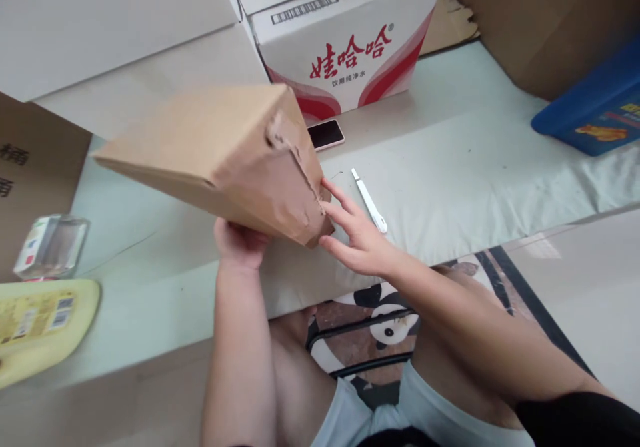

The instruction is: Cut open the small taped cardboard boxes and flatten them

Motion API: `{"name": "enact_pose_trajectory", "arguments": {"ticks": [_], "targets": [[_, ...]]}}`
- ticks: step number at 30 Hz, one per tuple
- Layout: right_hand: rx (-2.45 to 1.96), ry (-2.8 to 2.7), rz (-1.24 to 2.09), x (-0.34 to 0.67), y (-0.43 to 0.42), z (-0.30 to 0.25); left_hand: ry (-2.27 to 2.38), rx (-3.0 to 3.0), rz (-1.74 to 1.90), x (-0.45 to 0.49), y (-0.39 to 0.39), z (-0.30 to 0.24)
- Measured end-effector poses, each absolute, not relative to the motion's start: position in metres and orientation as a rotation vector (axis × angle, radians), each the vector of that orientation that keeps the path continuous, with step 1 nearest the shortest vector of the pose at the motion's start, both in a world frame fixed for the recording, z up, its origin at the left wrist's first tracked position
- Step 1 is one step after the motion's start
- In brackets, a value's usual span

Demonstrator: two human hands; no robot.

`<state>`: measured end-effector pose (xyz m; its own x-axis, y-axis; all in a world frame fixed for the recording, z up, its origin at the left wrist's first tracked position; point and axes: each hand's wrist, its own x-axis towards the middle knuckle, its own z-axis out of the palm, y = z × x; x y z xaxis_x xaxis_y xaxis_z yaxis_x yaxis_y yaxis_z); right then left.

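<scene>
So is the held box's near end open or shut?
It looks shut: wrinkled tape covers that end of the box, though torn near a corner. The far end is hidden; cannot tell.

A phone (327,134) lies near a red-and-white carton (345,44), with perhaps a blue jug (593,104) farther right.

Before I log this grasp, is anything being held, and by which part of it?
A cardboard box: the left grip holds its underside near the taped end; the right grip touches that end's edge.

Phone (329,134), probable cutter (369,200) on cloth (450,160)
</scene>
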<state>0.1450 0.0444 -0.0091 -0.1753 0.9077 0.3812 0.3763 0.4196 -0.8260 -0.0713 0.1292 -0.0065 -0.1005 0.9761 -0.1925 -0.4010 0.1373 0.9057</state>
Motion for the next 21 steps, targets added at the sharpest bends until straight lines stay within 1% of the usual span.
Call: {"name": "enact_pose_trajectory", "arguments": {"ticks": [6, 10, 13, 18, 20, 21], "targets": [[-1.049, -1.583, 0.394, 0.153, 0.040, -0.015, 1.160, 0.656, 0.992, -0.065, 0.122, -0.007], [-0.986, -1.438, 0.412, 0.161, 0.046, -0.021, 1.129, 0.737, 0.647, -0.058, 0.112, -0.004], [-1.025, -1.346, 0.476, 0.162, 0.051, -0.022, 1.142, 0.782, 0.480, -0.056, 0.105, 0.000], [-1.061, -1.259, 0.492, 0.162, 0.054, -0.024, 1.272, 0.922, 0.332, -0.057, 0.099, 0.001], [-1.052, -1.255, 0.490, 0.162, 0.053, -0.024, 1.362, 0.997, 0.380, -0.057, 0.100, -0.001], [-1.048, -1.262, 0.487, 0.162, 0.053, -0.024, 1.431, 1.033, 0.467, -0.057, 0.101, -0.003]]}}
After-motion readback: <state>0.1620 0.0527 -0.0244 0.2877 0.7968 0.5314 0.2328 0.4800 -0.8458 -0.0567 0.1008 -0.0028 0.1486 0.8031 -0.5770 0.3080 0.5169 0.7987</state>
